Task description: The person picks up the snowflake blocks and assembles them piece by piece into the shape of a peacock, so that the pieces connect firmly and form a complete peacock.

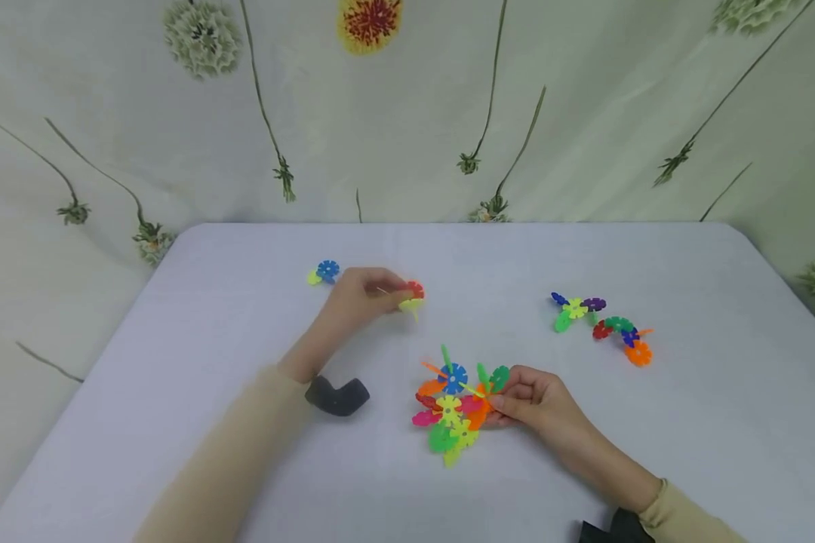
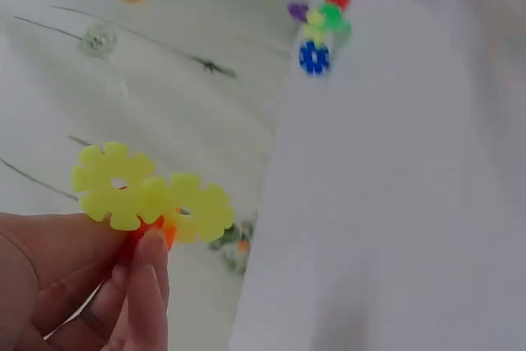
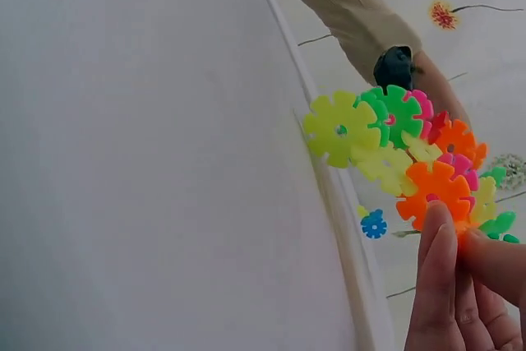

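My left hand (image 1: pixel 368 292) pinches a small joined piece of flower-shaped plastic discs, red and yellow. Close up in the left wrist view, its yellow discs (image 2: pixel 115 185) stand above the fingertips, with red partly hidden between them. In my right hand (image 1: pixel 539 403) is a larger cluster of interlocking discs (image 1: pixel 450 411), coloured blue, green, yellow, pink and orange. The right thumb and fingers grip an orange disc (image 3: pixel 433 195) at the cluster's edge. The two pieces are apart, the left one farther back on the table.
A chain of joined discs (image 1: pixel 618 324) lies on the white table (image 1: pixel 706 437) at the right. Behind the left hand lies a small blue and yellow disc piece (image 1: pixel 327 270). A patterned flower cloth (image 1: pixel 407 113) hangs behind the table. Each wrist wears a black device (image 1: pixel 339 396).
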Available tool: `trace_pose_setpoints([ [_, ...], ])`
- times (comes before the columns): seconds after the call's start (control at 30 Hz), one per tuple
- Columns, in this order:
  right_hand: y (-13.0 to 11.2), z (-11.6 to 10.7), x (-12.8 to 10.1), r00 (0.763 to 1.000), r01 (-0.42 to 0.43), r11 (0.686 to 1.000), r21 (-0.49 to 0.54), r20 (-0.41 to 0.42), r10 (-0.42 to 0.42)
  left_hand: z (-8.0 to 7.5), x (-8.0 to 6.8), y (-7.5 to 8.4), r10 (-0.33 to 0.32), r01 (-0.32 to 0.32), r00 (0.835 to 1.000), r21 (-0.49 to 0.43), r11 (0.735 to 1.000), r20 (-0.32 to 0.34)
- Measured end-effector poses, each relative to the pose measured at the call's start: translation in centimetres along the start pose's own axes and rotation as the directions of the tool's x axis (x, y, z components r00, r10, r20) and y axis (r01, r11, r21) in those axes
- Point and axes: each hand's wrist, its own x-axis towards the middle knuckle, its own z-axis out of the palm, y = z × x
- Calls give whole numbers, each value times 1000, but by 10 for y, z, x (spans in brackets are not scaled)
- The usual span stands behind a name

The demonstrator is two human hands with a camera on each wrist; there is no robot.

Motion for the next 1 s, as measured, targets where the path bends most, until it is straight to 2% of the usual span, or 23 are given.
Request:
trace_pose_setpoints([
  [0.03, 0, 1, 0, 1000, 11, 1000, -20, 16, -10, 4, -5, 0, -17, 22, 999, -94, 995, 49],
  [0.1, -1, 1, -1, 998, 34, 998, -61, 48, -31, 13, -14, 1, -54, 92, 986, -242, 966, 158],
  [0.2, -1, 2, -1, 994, 78, 990, -116, 87, -68, 27, -24, -2, -77, 171, 958, -335, 927, 276],
  [0.3, -2, 2, -1, 989, 115, 980, -164, 109, -98, 38, -29, -5, -101, 228, 939, -377, 898, 328],
  [0.4, -3, 2, -1, 986, 143, 970, -196, 118, -121, 44, -30, -4, -114, 247, 938, -402, 882, 328],
  [0.53, -4, 2, -2, 984, 146, 975, -170, 127, -125, 45, -30, -5, -94, 226, 945, -415, 881, 314],
  [0.67, -4, 1, -3, 981, 137, 986, -91, 150, -122, 45, -29, -9, -5, 149, 952, -451, 880, 305],
  [0.77, -3, 1, -3, 980, 122, 992, -38, 162, -115, 46, -29, -13, 64, 88, 952, -465, 881, 301],
  [1.0, -2, -1, -4, 977, 97, 995, 23, 189, -100, 49, -29, -17, 126, 17, 951, -454, 891, 282],
])
